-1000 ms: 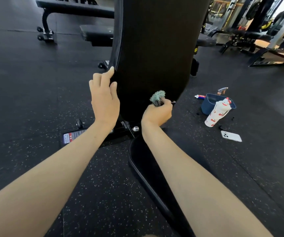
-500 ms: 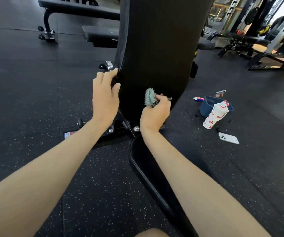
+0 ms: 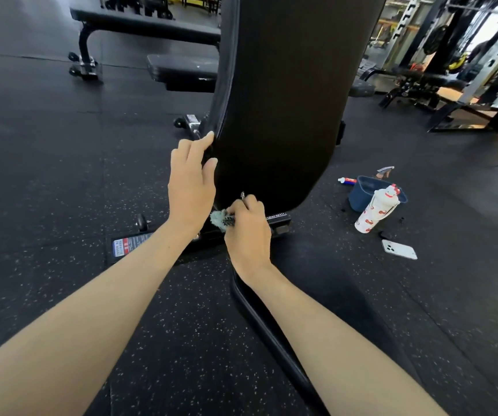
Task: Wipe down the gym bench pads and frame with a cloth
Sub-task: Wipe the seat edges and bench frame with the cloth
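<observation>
**A:** Teal cloth [image 3: 220,220], wadded small, sits in our right grip [image 3: 249,235]. The fingers are curled tight round it, low in the middle of the frame, where the upright back pad [image 3: 286,100] meets the metal frame [image 3: 277,222].

**B:** And our left grip [image 3: 192,181]?

**A:** Its fingers are fairly straight and rest against the left edge of that back pad, holding nothing. We take it as steadying.

**B:** What could go wrong from here?

**A:** We are working down in the gap between the back pad and the seat pad [image 3: 271,319]. If the back pad shifts or drops under our push, we judge that fingers or cloth could get pinched there. The cloth is also bunched so small that most of it hides inside the fist. Knuckles, not fabric, may scrape the bolts, and corners of the frame could go unwiped.

**B:** Anything else?

**A:** A thin metal tip shows above our right knuckles, and we cannot tell what it is. At the right of the frame a blue bucket [image 3: 361,193], a white bottle [image 3: 375,210] and a phone [image 3: 399,249] sit close together on the floor [image 3: 46,175]. A careless reach could tip the bottle onto the phone.
</observation>
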### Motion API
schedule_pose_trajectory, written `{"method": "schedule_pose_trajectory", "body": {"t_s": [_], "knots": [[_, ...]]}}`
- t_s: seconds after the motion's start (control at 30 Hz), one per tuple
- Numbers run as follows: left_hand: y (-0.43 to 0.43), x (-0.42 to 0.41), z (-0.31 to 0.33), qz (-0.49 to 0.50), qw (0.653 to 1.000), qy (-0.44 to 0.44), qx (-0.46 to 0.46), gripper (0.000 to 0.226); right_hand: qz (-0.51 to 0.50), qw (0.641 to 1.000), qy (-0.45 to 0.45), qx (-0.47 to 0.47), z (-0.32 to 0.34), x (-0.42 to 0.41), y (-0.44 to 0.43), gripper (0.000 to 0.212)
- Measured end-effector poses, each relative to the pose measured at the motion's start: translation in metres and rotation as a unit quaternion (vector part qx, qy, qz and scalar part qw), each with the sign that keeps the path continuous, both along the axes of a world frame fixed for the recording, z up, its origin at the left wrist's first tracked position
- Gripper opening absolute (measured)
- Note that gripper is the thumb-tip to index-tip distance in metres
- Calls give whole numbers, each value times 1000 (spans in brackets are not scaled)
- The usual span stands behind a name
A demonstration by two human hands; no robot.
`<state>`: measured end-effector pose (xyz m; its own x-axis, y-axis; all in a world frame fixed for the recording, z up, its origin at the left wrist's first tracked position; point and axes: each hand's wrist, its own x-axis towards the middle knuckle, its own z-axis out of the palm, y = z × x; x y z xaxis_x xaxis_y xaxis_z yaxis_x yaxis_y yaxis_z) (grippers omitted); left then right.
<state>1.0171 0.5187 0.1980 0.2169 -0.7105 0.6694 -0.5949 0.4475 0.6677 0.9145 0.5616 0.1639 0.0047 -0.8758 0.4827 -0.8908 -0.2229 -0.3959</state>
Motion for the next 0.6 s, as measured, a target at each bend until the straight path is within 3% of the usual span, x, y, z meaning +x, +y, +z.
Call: {"method": "schedule_pose_trajectory", "body": {"t_s": [0.2,0.33,0.47,0.6], "knots": [[-2,-2,-5,28,999,-13,-30,39,132,968,151,-153,-6,-8,-13,34],[-5,0,-8,35,997,-45,-52,38,185,925,279,-181,-17,-38,-29,18],[-8,0,-10,47,996,-59,-51,38,207,880,411,-116,-9,-72,-40,24],[-7,1,-9,50,994,-72,-64,41,60,905,411,88,6,-87,-34,32]]}}
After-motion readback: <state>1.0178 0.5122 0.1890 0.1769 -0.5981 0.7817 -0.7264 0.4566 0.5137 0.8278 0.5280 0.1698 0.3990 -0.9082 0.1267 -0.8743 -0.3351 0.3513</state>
